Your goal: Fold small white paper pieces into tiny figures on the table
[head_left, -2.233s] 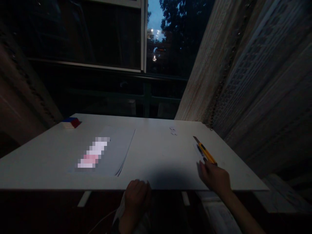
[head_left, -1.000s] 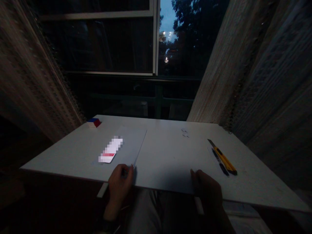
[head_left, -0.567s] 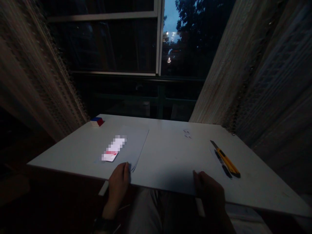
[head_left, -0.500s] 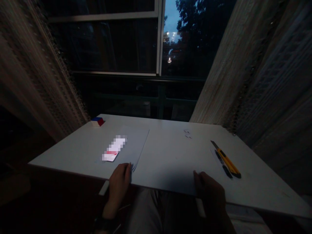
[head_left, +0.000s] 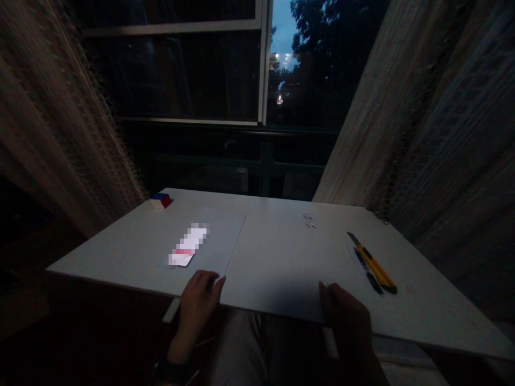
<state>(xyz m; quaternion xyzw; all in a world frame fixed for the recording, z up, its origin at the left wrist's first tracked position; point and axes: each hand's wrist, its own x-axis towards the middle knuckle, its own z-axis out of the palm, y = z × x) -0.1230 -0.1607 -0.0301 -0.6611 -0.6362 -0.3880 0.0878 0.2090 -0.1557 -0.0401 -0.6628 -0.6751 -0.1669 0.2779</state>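
My left hand [head_left: 199, 297] is at the front edge of the table, its thumb and forefinger pinched at the near right corner of the white paper [head_left: 225, 236]. A phone [head_left: 189, 246] with a bright, partly pixelated screen lies on the paper. To the right, my right hand [head_left: 348, 311] is in deep shadow at the table's front edge with its fingers curled. Whatever it may hold is too dark to see. A yellow utility knife [head_left: 376, 268], blade out, and a black pen [head_left: 369, 272] lie side by side beyond the right hand.
A small blue, red and white block [head_left: 161, 200] sits at the far left corner of the white table [head_left: 273, 241]. Small paper pieces [head_left: 309, 221] lie toward the back. Curtains [head_left: 362, 112] hang on both sides of a dark window [head_left: 181, 75].
The left thumb has shifted slightly right, over the paper's corner. The loose sheet edges that were spread there now lie together. The right hand has barely moved.
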